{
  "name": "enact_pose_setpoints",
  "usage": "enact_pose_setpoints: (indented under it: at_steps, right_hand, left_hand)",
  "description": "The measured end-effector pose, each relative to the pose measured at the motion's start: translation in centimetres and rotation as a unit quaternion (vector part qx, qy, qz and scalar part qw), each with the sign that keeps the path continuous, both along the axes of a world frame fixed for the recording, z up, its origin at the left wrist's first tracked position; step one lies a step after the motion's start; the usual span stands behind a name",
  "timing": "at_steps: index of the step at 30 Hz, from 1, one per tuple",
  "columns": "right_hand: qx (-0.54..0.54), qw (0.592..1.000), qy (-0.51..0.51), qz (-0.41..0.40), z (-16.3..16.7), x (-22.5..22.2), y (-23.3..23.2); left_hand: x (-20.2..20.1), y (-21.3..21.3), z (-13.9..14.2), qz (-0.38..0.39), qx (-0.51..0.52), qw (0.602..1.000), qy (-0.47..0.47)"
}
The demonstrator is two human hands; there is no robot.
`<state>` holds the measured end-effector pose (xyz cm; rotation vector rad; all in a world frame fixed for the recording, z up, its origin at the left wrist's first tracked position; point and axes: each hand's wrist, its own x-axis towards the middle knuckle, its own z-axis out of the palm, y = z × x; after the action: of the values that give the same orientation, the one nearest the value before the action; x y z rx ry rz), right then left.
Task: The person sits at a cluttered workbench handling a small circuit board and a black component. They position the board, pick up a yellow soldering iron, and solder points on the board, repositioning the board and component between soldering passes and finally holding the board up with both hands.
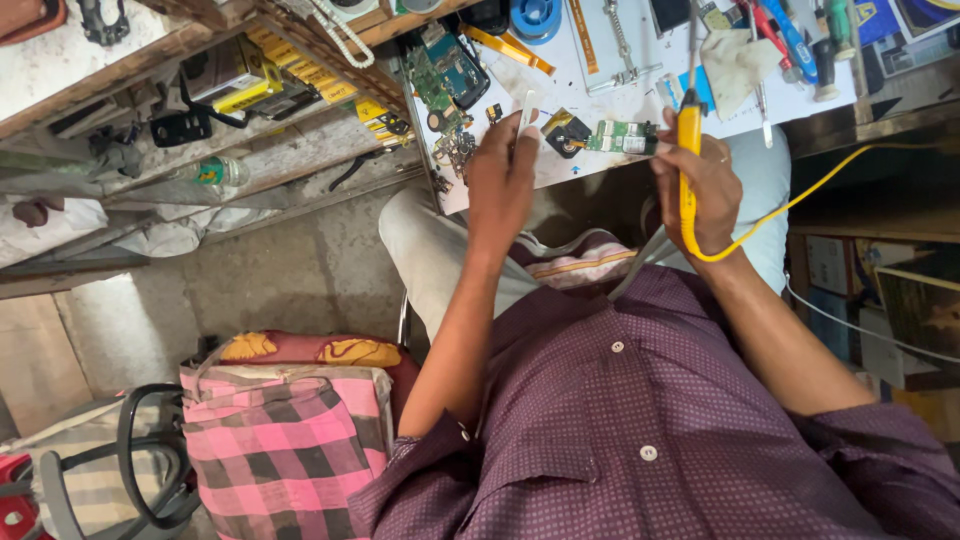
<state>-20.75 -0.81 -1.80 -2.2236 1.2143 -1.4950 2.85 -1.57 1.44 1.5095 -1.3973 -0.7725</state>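
Hands over cluttered worktable's near edge

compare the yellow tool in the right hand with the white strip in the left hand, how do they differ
The yellow-handled tool is long, thick, and trails a yellow cord; the white strip is short, thin and cordless. The right hand wraps the tool in a full fist; the left hand pinches the strip at the fingertips. Both point toward the small green circuit board.

Cluttered white workbench, green circuit board

My right hand gripped the yellow soldering iron just right of the green circuit board; my left hand pinched a white stick left of it.
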Motion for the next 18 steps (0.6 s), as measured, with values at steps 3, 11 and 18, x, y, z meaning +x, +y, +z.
enact_pose_setpoints:
  at_steps: [3,11,18]
  right_hand:
    - [0.006,1.000,0.006,0.014,1.3,-0.9,0.8]
    - [0.029,0.999,0.001,0.042,2.6,-3.0,1.8]
    - [0.056,0.997,0.009,0.044,1.9,-1.8,1.9]
  left_hand:
    - [1.1,-0.2,-0.3,-0.007,0.047,0.982,0.184]
    - [-2.0,8.2,0.0,-0.092,0.277,0.871,0.394]
    - [-0.5,12.1,-0.2,-0.214,0.241,0.850,0.417]
